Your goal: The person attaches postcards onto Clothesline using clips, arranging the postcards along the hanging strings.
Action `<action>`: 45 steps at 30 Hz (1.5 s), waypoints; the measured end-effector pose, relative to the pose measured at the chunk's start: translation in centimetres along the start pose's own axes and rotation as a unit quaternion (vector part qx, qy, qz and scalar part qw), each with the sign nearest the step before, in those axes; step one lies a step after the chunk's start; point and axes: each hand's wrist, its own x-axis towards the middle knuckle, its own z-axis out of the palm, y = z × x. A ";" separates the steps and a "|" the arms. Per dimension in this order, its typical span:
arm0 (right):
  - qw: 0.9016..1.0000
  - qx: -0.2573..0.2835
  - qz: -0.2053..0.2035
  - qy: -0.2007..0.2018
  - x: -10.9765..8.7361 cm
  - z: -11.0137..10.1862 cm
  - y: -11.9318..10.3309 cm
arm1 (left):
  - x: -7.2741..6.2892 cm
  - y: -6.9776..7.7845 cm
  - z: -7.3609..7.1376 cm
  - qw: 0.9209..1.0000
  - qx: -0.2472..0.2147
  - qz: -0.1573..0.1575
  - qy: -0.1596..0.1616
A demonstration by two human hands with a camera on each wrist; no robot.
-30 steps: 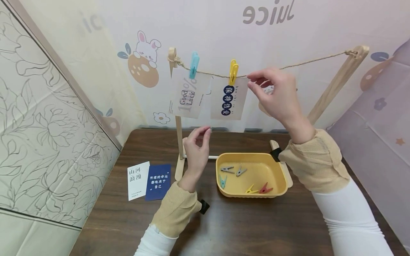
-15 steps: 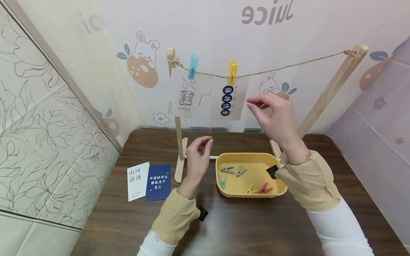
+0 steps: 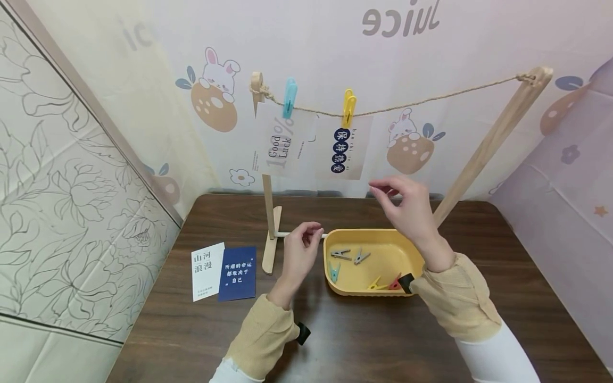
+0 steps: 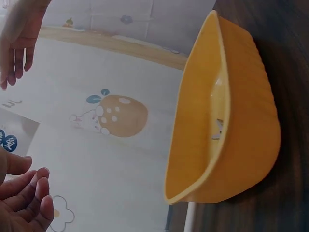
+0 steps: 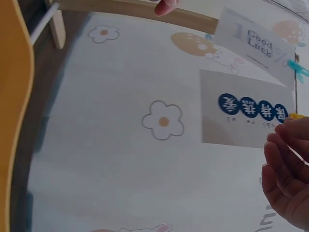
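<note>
A "Good Luck" card (image 3: 280,143) hangs from a rope (image 3: 421,101) by a light blue clothespin (image 3: 289,98). Beside it a card with blue circles (image 3: 351,151) hangs by a yellow clothespin (image 3: 348,108). My right hand (image 3: 409,210) is below and right of that card, fingers loosely bent with nothing in them. Lower down, left of the yellow basin (image 3: 373,293), my left hand (image 3: 299,255) is likewise loosely curled and holds nothing. In the left wrist view the left hand's fingers (image 4: 41,193) are relaxed; the right wrist view shows the right hand's fingers (image 5: 277,169) bent and bare.
Inside the basin lie grey clothespins (image 3: 361,256), a teal one (image 3: 333,272), a yellow one (image 3: 377,284) and a red one (image 3: 395,282). A white card (image 3: 206,279) and a blue card (image 3: 238,287) lie at left. Wooden posts (image 3: 493,141) hold the rope.
My right hand has let go of the hanging card's edge and come down toward the basin. My left hand has also dropped lower. Both cards stay hanging on the rope.
</note>
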 end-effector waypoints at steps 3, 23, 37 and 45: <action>1.000 -0.005 0.014 -0.004 -1.1 0.4 0.4 | -0.5 -0.5 0.2 1.000 0.014 -0.008 -0.003; 0.993 -0.001 0.103 -0.064 -8.2 3.4 4.3 | -3.0 -4.2 1.5 0.994 0.071 -0.059 -0.055; 0.980 -0.021 0.141 -0.135 -10.7 4.9 6.6 | -4.5 -5.7 2.5 0.989 0.086 -0.083 -0.087; 0.974 -0.034 0.135 -0.178 -11.8 6.3 7.8 | -5.3 -6.2 3.1 0.982 0.093 -0.116 -0.114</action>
